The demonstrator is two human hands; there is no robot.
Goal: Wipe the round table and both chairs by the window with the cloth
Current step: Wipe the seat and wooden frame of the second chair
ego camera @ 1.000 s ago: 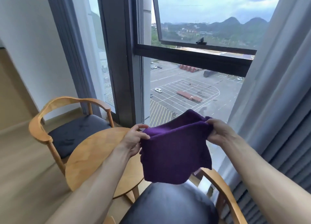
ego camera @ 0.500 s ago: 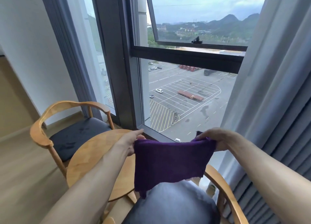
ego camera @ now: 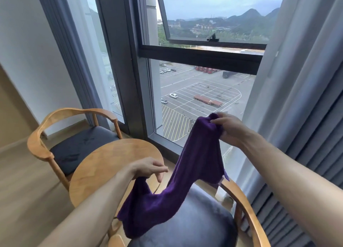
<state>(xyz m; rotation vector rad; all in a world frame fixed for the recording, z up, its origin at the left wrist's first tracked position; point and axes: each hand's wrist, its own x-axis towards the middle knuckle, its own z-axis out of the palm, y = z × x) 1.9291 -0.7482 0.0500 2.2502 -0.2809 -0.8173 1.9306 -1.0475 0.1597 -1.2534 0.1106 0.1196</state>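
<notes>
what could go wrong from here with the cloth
1. The cloth hangs unfolded between the right hand and left hand; wiped like this, it may bunch and skip patches of the table.
2. The window above is open, so a gust could flap the loose end.
3. The left hand's hold looks light and could slip.

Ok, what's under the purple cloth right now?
Under the purple cloth lies the near chair's dark seat, with the round table's edge alongside. The seat's front-left part is covered, so nothing there shows.
</notes>
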